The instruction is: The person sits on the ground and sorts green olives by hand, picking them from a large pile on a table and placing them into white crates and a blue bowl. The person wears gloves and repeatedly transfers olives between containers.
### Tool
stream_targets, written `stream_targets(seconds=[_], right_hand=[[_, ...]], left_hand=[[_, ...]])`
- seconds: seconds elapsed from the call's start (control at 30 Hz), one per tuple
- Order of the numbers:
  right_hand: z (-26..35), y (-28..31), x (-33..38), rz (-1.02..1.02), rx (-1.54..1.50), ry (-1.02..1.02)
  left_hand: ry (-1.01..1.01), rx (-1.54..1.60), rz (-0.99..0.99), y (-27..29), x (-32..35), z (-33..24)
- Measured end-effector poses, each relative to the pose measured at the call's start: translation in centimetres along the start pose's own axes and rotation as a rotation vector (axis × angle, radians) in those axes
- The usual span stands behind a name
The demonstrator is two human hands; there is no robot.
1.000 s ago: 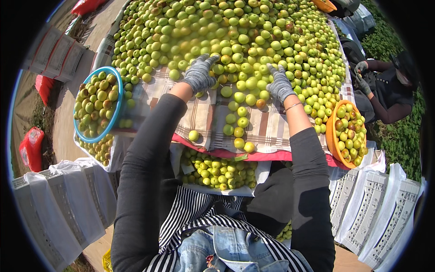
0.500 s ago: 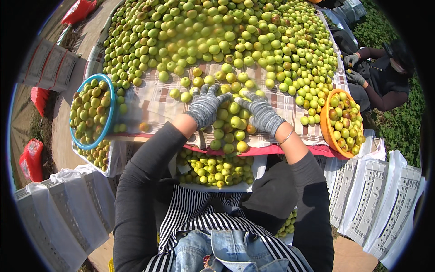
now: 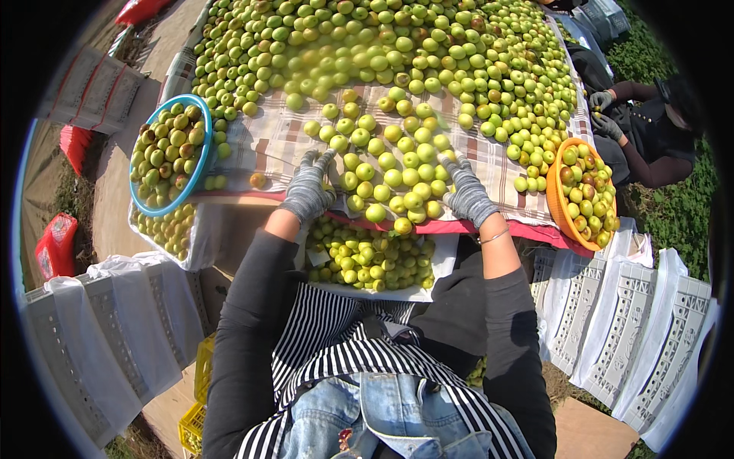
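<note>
Small round yellow-green fruits (image 3: 393, 177), which look like jujubes, lie loosely grouped on a checked cloth (image 3: 264, 145) between my hands. Both hands wear grey knit gloves. My left hand (image 3: 310, 186) is at the group's left side, fingers stretched out and pointing away from me. On the right, my right hand (image 3: 468, 190) flanks the group, also with fingers extended, close to the outermost fruits. Neither hand grips anything. Below the table's red front edge (image 3: 527, 229), a white-lined crate (image 3: 367, 291) in front of me holds more of these fruits.
A large heap of fruits (image 3: 336, 46) covers the far table. Full baskets stand at both sides, one blue-rimmed (image 3: 200, 157), one orange (image 3: 556, 203). Grey crates (image 3: 99, 336) are stacked left and right. A co-worker with gloved hands (image 3: 604, 115) sits at the far right.
My hands have moved apart and nearer to me, from on top of the fruits to either side. The fruits between them have spread out over the cloth.
</note>
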State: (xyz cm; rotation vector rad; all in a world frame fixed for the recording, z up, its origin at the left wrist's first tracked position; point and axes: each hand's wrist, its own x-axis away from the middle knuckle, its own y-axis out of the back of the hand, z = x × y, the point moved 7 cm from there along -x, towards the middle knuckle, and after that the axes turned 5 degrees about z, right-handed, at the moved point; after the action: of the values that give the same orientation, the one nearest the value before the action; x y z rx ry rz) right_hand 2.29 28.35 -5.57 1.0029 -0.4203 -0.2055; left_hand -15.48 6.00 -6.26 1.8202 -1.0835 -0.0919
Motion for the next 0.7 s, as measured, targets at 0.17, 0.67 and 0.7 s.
stream_targets(seconds=[0.17,0.67,0.7], right_hand=[[2.4,-1.7,0.3,0.179,-0.119,0.089],[5.4,-1.0,3.3,0.393,-0.516,0.314],[5.0,-0.5,2.6,0.334,-0.596,0.338]], left_hand=[[-0.093,-0.032,0.097,-2.7,0.9,-4.2],[-0.327,0.165,0.324,-4.9,4.1,-7.6],[-0.345,0.221,0.31,-4.5,4.0,-7.5]])
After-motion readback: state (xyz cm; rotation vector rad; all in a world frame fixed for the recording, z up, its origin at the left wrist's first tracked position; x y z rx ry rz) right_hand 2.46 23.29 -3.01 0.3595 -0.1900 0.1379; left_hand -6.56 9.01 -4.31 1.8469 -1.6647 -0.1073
